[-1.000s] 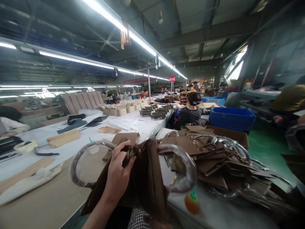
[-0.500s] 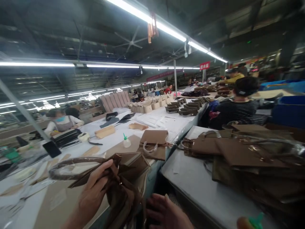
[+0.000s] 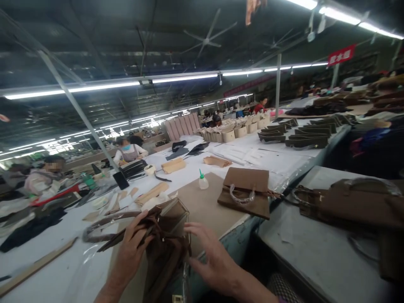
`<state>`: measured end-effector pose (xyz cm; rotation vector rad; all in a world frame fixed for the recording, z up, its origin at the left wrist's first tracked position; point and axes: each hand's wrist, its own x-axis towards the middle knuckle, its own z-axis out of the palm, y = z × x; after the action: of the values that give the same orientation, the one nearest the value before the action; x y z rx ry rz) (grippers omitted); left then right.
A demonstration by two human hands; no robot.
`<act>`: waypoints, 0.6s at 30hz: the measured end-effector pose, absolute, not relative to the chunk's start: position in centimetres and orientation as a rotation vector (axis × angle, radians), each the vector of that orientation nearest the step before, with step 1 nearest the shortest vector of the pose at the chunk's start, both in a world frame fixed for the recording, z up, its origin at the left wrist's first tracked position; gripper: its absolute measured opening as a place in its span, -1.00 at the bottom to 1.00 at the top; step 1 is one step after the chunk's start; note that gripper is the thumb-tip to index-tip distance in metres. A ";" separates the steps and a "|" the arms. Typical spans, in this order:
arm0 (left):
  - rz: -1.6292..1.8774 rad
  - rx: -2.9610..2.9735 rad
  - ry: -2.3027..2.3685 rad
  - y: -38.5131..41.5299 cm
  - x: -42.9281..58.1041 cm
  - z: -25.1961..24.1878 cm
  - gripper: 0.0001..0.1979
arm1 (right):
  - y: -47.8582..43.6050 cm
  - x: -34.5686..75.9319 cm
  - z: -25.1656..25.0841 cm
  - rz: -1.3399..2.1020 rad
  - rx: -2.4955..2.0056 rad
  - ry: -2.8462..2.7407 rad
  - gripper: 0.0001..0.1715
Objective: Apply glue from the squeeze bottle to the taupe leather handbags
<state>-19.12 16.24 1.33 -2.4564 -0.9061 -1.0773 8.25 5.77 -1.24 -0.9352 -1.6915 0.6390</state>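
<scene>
My left hand (image 3: 131, 248) grips the top edge of a brown leather handbag (image 3: 167, 244) held in front of me at the table's near edge. A plastic-wrapped handle (image 3: 104, 221) of the bag arcs out to the left. With its fingers spread, my right hand (image 3: 210, 256) rests against the bag's right side, touching it without gripping. A second brown handbag (image 3: 248, 191) lies flat on the table just beyond, its wrapped handle on top.
A small glue bottle (image 3: 203, 182) stands on a brown mat (image 3: 202, 206). More brown bags (image 3: 350, 202) lie on the table to the right. Leather pieces, boxes and stacked parts cover the long white table (image 3: 252, 153). Seated workers (image 3: 129, 151) are at the left.
The view has swung left, away from the pile of bags at right. My right hand has come up from below to the bag's side. My left hand keeps its grip.
</scene>
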 end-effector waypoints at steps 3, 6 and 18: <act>-1.060 -2.474 -0.947 16.6 -19.0 1.0 -0.84 | 7.4 7.2 -0.6 0.556 -0.943 -1.843 -0.18; -1.061 -2.495 -0.972 17.0 -18.4 1.2 -0.82 | 8.3 6.8 0.0 0.491 -0.948 -1.901 -0.18; -0.991 -2.504 -1.046 17.5 -14.8 -0.8 -0.72 | 10.7 7.7 -4.8 0.367 -1.138 -1.928 -0.16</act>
<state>-14.84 17.45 -0.79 -2.5044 -1.0462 -0.9906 7.66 10.73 -4.78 -1.1381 -1.9281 0.3666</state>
